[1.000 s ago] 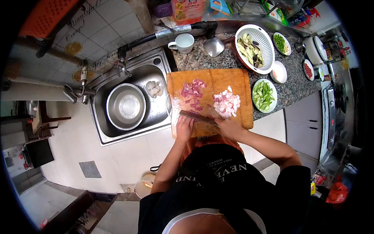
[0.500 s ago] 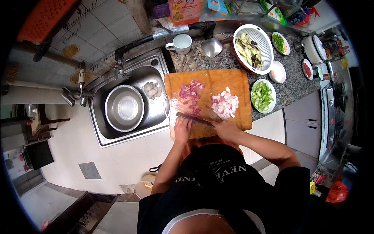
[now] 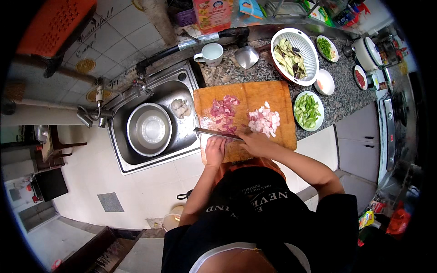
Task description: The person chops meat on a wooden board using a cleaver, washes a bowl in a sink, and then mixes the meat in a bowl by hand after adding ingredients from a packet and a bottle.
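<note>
A wooden cutting board (image 3: 268,91) lies in front of me, its left edge at the sink. My right hand (image 3: 255,142) is closed around the handle of a knife (image 3: 214,132), whose blade points left. Just on the near side of the blade, my left hand (image 3: 215,150) rests on the board with fingers bent and pressed together. Whatever is under those fingertips is hidden. Dark red meat pieces (image 3: 224,107) are spread beyond the blade. A heap of pale pink-white chunks (image 3: 264,120), perhaps fatty meat, sits to their right.
The steel sink (image 3: 117,136) at left holds a metal basin (image 3: 132,129) and a pale lump (image 3: 181,109). Behind the board stand a mug (image 3: 212,53) and a ladle-like scoop (image 3: 247,57). Rightward are a colander of sliced eggplant (image 3: 290,59), a plate of green peppers (image 3: 308,110) and a small bowl (image 3: 324,83).
The knife and my right hand have shifted left and slightly away from me. My left hand stays at nearly the same spot on the board. The whole view has tilted a little.
</note>
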`<state>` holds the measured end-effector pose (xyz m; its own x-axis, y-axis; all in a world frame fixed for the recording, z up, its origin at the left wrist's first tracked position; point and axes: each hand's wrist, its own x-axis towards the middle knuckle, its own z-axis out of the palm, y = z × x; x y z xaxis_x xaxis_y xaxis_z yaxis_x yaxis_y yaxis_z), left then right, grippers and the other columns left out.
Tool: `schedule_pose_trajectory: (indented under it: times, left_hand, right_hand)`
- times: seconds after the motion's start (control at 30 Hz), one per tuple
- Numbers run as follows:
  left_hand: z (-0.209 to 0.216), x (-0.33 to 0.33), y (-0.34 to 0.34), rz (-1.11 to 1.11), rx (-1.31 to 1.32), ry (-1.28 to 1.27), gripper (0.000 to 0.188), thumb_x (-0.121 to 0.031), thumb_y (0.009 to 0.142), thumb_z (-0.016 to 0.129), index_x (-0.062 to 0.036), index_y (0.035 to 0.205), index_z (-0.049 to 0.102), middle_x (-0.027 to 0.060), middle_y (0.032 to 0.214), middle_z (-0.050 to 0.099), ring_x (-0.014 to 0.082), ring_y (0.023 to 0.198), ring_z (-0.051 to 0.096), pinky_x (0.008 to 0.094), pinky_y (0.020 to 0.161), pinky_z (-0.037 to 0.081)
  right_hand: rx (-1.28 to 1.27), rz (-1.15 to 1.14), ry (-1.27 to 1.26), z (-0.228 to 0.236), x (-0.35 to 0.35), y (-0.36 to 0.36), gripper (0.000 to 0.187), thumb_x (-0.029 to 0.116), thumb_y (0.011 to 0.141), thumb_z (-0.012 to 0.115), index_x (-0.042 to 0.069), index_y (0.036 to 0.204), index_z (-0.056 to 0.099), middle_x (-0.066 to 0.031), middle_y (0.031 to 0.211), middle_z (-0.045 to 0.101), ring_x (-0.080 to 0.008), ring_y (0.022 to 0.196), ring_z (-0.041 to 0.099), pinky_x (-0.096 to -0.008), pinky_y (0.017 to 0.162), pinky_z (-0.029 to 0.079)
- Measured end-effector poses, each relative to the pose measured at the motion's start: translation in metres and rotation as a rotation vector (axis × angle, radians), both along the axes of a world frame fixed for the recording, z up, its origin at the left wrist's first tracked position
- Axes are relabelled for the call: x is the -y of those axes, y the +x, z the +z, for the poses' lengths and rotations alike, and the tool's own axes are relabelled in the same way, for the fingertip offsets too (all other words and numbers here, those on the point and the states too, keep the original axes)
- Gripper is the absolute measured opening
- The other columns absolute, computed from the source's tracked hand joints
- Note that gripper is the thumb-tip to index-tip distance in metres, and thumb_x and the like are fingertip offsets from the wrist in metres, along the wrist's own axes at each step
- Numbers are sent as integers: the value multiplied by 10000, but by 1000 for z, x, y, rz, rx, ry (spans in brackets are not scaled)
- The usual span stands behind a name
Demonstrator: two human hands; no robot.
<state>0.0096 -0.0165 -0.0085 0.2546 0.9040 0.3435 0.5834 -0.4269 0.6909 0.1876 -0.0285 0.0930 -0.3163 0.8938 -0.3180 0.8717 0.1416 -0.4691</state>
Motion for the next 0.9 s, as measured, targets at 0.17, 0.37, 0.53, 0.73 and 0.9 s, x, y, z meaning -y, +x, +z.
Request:
schedule_pose_trajectory:
  times: [0.17,0.37,0.53,0.73,0.9]
  left_hand:
    - [-4,1,2,-1,-24,65,85,-51,698,604,-25,775,579,127,768,546,286,730,491,355,653,413]
    - [12,2,4,18,12,-25,96,-54,708,600,-44,803,594,115,818,548,279,790,500,337,706,410]
    - [5,8,3,-57,-47,-28,122,-50,691,612,-39,812,603,128,835,565,301,830,506,349,743,406]
    - [2,8,2,-47,-9,-90,117,-37,676,611,-19,791,606,144,823,576,323,820,513,375,745,411]
    - [2,3,-1,-88,-118,-93,108,-51,692,610,-39,800,606,100,843,575,280,842,522,329,750,432]
  right_hand:
    - [192,6,-90,-4,20,5,233,110,766,432,46,988,464,-172,794,591,-317,789,587,-433,670,461]
    - [107,-34,-132,20,-14,-12,219,61,747,396,34,947,480,-166,783,603,-333,790,589,-424,695,458]
    - [133,37,29,32,18,13,220,66,756,392,59,955,486,-178,793,600,-336,786,587,-421,683,458]
    - [164,35,-139,11,26,17,215,92,752,419,57,952,489,-191,750,593,-322,732,593,-428,634,456]
    - [74,82,-44,-10,-23,-37,230,97,749,431,50,967,490,-196,755,592,-324,720,594,-429,588,466]
